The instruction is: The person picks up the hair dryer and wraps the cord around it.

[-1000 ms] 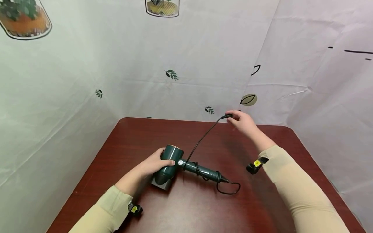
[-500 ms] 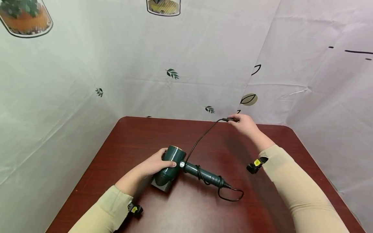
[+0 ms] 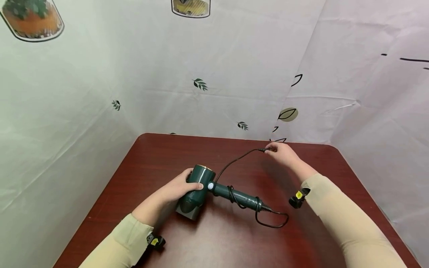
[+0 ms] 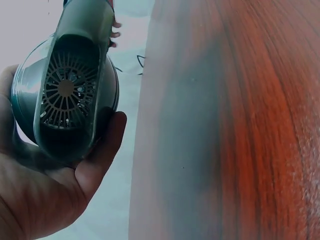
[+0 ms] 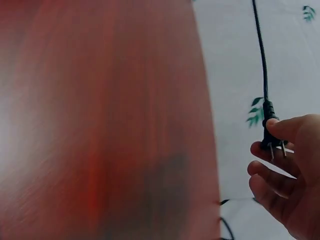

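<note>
A dark green hair dryer (image 3: 202, 176) is gripped round its barrel by my left hand (image 3: 177, 188), thumb across the top. Its handle (image 3: 239, 198) points right and has a black cord (image 3: 273, 225) wound about it. In the left wrist view the nozzle opening (image 4: 67, 90) shows a round grille, with my left hand (image 4: 55, 185) curled beneath. Further back on the right, my right hand (image 3: 283, 153) pinches the cord's plug. The right wrist view shows the black two-pin plug (image 5: 271, 131) between thumb and fingers of my right hand (image 5: 295, 165), pins bare.
The dryer is over a reddish-brown wooden table (image 3: 161, 156) with rounded back corners. A pale cloth backdrop (image 3: 161, 67) with printed leaves and pots hangs behind and at both sides. Small black cameras sit on both wrists, one a wrist camera (image 3: 299, 197) on the right.
My right hand has come lower and nearer with the plug, so the cord sags more. The handle end and its cord loop have shifted right. My left hand keeps its grip on the dryer.
</note>
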Motion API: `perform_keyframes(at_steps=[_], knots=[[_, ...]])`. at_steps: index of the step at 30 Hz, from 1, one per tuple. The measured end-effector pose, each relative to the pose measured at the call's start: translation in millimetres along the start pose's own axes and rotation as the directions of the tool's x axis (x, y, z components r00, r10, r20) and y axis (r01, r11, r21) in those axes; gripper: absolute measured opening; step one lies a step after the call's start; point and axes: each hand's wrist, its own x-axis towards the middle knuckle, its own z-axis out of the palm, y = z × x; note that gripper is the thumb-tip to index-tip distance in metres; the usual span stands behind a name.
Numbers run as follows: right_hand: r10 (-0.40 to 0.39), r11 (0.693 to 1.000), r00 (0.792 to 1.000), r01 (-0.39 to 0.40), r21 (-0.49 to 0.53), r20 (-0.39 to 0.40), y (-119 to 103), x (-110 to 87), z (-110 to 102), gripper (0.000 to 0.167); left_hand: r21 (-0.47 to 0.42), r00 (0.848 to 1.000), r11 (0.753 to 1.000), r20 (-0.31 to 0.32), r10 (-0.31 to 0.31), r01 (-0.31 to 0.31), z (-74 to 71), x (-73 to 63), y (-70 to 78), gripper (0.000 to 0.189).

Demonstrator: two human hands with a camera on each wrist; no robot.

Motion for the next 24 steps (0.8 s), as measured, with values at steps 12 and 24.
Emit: perform_keyframes(at_steps=[12, 24], knots=[[0.045, 0.997, 0.997, -0.048, 0.056, 0.056, 35, -27.4, 19, 0.025, -0.041, 1.000, 0.999, -0.003, -0.005, 0.005, 2.2, 1.5, 10.2, 0.083], [0.060, 0.995, 0.998, -0.063, 0.079, 0.034, 48, -45.3, 35, 0.025, -0.213, 0.989, 0.976, -0.126, -0.079, 0.051, 3.4, 11.6, 10.2, 0.083]])
